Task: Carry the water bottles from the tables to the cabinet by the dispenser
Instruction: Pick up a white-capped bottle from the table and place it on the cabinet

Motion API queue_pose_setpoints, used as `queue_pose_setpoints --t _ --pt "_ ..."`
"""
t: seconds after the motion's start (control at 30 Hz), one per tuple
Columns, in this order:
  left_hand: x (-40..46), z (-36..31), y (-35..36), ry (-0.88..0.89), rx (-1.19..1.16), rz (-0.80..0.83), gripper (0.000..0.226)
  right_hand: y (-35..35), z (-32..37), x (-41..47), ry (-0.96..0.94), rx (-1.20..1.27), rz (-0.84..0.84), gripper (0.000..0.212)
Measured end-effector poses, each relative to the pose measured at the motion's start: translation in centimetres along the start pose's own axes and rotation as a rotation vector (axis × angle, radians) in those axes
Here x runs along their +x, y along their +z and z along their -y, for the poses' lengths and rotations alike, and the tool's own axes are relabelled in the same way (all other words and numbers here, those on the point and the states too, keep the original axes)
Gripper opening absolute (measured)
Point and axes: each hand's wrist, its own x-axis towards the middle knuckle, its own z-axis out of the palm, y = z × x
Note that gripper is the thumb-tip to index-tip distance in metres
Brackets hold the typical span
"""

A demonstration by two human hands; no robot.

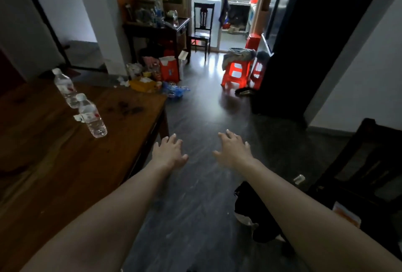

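Both hands are empty, fingers spread: the left hand hangs palm down just past the edge of the wooden table, the right hand out over the dark floor. Two clear water bottles stand upright on the table, the nearer bottle close beside the farther bottle, both well apart from either hand

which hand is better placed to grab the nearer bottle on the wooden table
Left. The left hand is open beside the wooden table edge, on the nearer bottle's side. The right hand, also empty, hovers over the floor further away.
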Motion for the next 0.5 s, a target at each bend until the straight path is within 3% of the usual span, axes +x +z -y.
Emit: queue_pose_setpoints --t 0.17,0.5 --pt "6.3 3.4 -2.9 -0.081 -0.049 -0.031 0.066 -1.8 3.7 8.1 -0.115 -0.018 -0.007 0.071" --pt "11.5 12.6 -3.0 -0.361 -0.14 0.021 0.067 0.2 12.4 20.3 -0.402 -0.072 0.171 0.073"
